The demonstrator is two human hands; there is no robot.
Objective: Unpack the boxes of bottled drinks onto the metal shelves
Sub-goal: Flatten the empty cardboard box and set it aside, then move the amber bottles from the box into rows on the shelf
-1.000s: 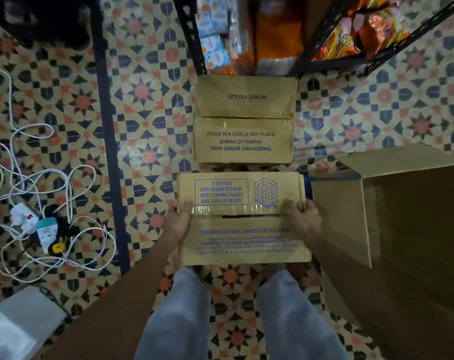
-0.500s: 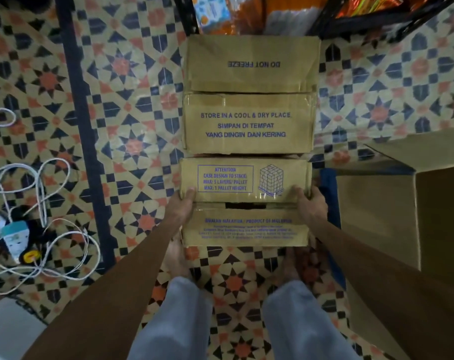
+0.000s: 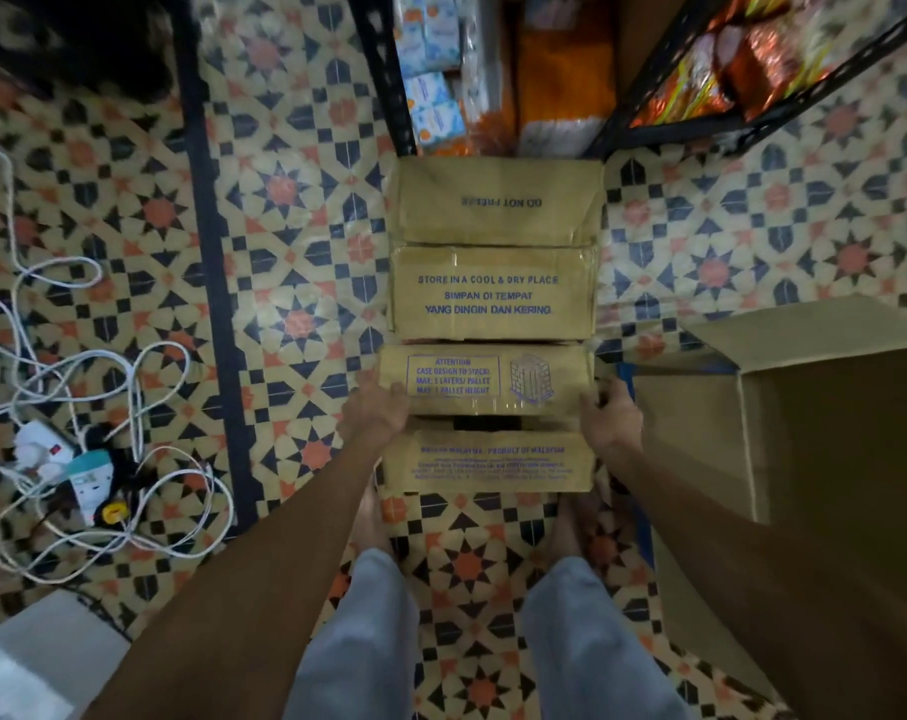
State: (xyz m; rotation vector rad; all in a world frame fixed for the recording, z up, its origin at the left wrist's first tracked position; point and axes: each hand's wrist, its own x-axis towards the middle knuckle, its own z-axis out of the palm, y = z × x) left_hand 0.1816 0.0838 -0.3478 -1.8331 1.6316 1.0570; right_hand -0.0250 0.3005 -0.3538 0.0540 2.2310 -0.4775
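White cables (image 3: 77, 366): looped in a tangle on the patterned tile floor (image 3: 295, 210) at the far left of the scene, around a white power strip (image 3: 38, 441) with plugs fitted.
Dark floor band (image 3: 210, 304): laid from far to near between the cables and the boxes.
Left hand (image 3: 376, 413): clasped on the left end of the near brown cardboard box (image 3: 488, 462), with the fingers curled over the edge of its far top flap.
Near brown cardboard box: set on the floor just beyond the pale grey trouser legs (image 3: 368, 641) and printed in blue. A dark gap is seen between its two top flaps, and its contents are hidden.
Far brown cardboard box (image 3: 493, 293): set right against the far side of the near one, closed and taped, marked "DO NOT FREEZE" and "STORE IN A COOL & DRY PLACE".
Black metal shelf frame (image 3: 381, 70): stood beyond the far box. Blue-and-white packs (image 3: 430, 96) are stocked low in it, and orange foil packets (image 3: 721, 65) are kept on the shelf further right.
Right hand (image 3: 610, 420): clasped on the right end of the same near box, with the fingers curled round its corner.
Large open cardboard box (image 3: 830, 459): stood on the floor at the right, just beside the right hand, its top open.
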